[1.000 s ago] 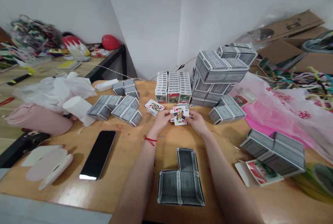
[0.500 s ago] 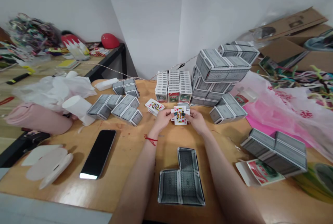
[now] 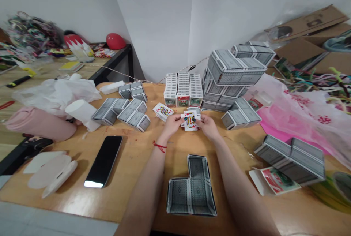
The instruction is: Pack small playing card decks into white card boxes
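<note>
A few playing cards [image 3: 190, 122] are pinched between both hands near the middle of the table, a king of hearts facing up and an ace crosswise beneath it. My left hand [image 3: 172, 126] grips their left edge, and my right hand [image 3: 207, 126] grips the right edge. Left of them lies a pile of face-up cards [image 3: 162, 111], a queen of hearts on top. An open L-shaped form built from grey-backed cards [image 3: 191, 195] sits between my forearms. Behind the hands stand rows of boxed card decks [image 3: 183, 89].
Card-built blocks [image 3: 236, 67] are stacked at the back right, with others [image 3: 134, 114] on the left. A phone [image 3: 103, 161], a pink roll [image 3: 41, 123] and a white compact [image 3: 52, 173] lie to the left. An open card box [image 3: 276, 181] and yellow tape [image 3: 337, 188] are at right.
The view has shifted very slightly. Both hands keep the same pinch on the cards, and nothing else has visibly moved.
</note>
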Motion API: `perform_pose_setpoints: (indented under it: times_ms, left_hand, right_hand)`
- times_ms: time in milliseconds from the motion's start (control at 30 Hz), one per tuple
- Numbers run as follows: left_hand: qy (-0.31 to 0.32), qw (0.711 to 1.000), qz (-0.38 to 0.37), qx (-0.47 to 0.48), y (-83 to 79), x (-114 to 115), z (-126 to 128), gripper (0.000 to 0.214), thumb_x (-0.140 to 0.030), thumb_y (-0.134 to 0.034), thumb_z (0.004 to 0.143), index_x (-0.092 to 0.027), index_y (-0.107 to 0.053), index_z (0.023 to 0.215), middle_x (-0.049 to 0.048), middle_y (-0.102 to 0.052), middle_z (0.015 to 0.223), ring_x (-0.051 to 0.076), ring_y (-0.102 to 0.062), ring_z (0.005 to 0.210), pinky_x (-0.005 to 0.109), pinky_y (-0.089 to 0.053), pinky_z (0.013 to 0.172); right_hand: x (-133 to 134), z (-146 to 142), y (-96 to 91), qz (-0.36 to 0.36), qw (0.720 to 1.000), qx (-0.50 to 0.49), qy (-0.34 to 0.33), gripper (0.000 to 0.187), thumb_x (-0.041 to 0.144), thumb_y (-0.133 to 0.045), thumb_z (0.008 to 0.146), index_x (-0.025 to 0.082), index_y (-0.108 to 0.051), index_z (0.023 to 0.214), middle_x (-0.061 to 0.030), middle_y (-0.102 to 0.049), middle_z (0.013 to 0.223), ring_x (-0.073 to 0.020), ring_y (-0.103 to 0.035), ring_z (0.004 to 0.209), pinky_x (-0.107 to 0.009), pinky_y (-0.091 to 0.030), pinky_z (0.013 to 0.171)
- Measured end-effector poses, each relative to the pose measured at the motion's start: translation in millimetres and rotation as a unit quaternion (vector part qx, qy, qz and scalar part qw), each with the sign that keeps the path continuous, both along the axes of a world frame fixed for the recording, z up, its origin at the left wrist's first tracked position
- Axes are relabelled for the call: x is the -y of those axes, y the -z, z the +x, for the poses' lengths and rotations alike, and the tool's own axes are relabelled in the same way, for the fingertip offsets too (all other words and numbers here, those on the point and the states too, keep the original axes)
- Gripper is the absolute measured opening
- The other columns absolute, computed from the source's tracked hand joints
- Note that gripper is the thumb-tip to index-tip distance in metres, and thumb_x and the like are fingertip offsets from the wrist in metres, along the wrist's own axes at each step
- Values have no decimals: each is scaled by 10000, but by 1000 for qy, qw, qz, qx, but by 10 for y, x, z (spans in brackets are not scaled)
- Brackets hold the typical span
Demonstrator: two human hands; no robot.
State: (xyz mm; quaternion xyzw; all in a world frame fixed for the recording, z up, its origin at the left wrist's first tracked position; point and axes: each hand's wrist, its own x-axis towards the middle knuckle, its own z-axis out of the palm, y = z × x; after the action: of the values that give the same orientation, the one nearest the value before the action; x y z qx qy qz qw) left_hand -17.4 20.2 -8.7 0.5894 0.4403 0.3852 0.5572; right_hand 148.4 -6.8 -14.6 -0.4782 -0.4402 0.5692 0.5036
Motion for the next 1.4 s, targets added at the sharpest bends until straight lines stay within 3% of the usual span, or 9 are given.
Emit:
perform_pose_setpoints:
  times_ms: [367, 600, 833, 1400]
  left_hand:
    - [-10, 1000, -9, -6, -58, 10, 4, 244, -268, -592, 677, -123, -684, 851, 20, -665, 788, 151, -555, 713, 248, -426, 659]
    - [-3, 975, -148, 164, -66, 48, -69, 260, -277, -625, 687, -97, -649, 872, 73, -665, 794, 155, -594, 722, 321, -481, 711]
    - [31, 962, -197, 189, -117, 75, -132, 241, -233, -658, 688, -113, -649, 896, 90, -670, 872, 157, -619, 762, 330, -503, 749]
    - [46, 976, -144, 154, -85, 64, -29, 382, -350, -702, 609, -121, -671, 914, 67, -682, 864, 160, -597, 772, 339, -455, 791]
  right_hand:
    - [0, -9, 12, 13, 1000, 12, 4, 305, 396, -645, 628, 177, -569, 827, -37, -684, 793, -183, -622, 676, -310, -494, 635]
    - [3, -10, 0, 16, 1000, 7, 26, 281, 369, -636, 627, 172, -568, 816, -24, -679, 774, -159, -607, 645, -290, -482, 618]
    - [8, -12, -11, 11, 999, 3, 35, 263, 362, -634, 617, 180, -566, 795, -19, -676, 757, -158, -599, 629, -290, -476, 602]
    - [-90, 33, 180, 50, 994, 53, 76, 201, 284, -548, 634, 178, -585, 801, -30, -666, 811, -188, -598, 743, -324, -464, 710]
